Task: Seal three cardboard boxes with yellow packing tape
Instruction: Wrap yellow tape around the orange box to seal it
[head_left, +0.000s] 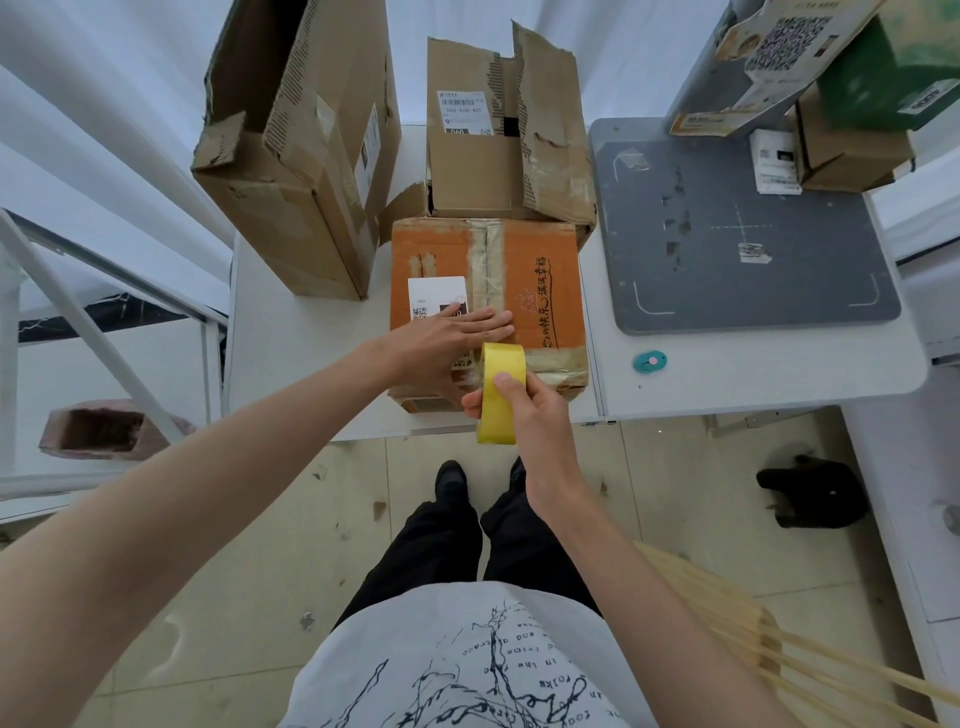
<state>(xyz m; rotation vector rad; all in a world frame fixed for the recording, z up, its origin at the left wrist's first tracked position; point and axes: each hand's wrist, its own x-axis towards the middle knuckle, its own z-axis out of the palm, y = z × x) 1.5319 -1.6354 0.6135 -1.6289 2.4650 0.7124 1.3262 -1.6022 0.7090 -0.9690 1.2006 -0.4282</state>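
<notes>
My right hand (524, 410) is gripping the yellow roll of packing tape (500, 395), thumb on its outer face and fingers curled around it, just at the near edge of the orange cardboard box (540, 291). My left hand (452, 332) is pressing flat on this box's top, fingers straight and together, beside the white label (434, 293). The box is sitting on the white table (291, 332), in front of two open brown cardboard boxes (498, 171).

Open white table (301, 353) left of orange box (540, 260); tall carton (311, 197) and open box (483, 171) behind.
</notes>
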